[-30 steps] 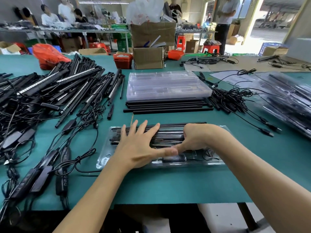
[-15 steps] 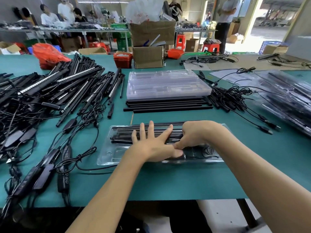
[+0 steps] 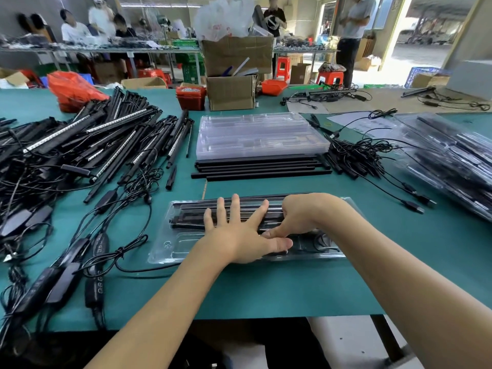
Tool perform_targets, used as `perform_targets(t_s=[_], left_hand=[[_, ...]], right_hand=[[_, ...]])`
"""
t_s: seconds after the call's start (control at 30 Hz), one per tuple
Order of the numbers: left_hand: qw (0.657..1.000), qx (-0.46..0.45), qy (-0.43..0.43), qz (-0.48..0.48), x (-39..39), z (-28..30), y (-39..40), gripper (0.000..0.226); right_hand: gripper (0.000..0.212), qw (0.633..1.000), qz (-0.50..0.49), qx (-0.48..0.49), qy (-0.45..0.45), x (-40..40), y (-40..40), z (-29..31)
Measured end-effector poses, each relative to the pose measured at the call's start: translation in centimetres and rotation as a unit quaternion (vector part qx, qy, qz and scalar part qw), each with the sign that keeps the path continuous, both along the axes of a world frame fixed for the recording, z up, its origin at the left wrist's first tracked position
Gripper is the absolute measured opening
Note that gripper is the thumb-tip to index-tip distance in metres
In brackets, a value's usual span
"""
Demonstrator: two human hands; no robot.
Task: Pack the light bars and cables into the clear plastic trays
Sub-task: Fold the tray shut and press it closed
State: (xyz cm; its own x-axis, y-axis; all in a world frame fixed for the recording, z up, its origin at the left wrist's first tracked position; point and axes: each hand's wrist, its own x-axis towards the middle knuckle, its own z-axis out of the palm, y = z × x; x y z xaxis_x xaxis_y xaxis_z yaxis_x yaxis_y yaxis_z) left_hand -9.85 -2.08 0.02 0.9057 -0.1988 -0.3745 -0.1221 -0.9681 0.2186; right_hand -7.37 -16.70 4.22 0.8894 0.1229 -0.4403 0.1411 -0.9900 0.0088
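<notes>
Clear tray of light bars lies under left hand, flat

Clear tray lying flat on the green desk, black light bars in its far slots.
Empty trays stacked beyond, loose black bars before them; light bars and cables heaped left; filled trays right.

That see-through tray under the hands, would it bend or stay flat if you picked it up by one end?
The clear tray looks like thin moulded plastic, so it would probably flex. The black light bars lying along it are likely to stiffen it somewhat. Its glossy surface may be slippery, so the contents could slide out if it tilts.
</notes>
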Motion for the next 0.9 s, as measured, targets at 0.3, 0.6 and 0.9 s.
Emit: perform_targets(t_s=[0.3,0.6,0.9], left_hand=[[0.994,0.016,-0.101,0.023,-1.5,-1.9,-2.0,0.109],[0.999,-0.013,-0.038,-0.036,-0.3,0.7,1.6,0.093],[0.999,-0.021,-0.006,0.038,0.6,0.3,5.4,0.114]], right_hand=[[0.053,1.0,0.004,0.007,0.004,0.3,-0.1,0.0],[0.06,1.0,-0.019,0.0,0.016,0.0,0.4,0.4],[0.079,0.999,-0.035,0.026,0.014,-0.5,0.8,0.3]])
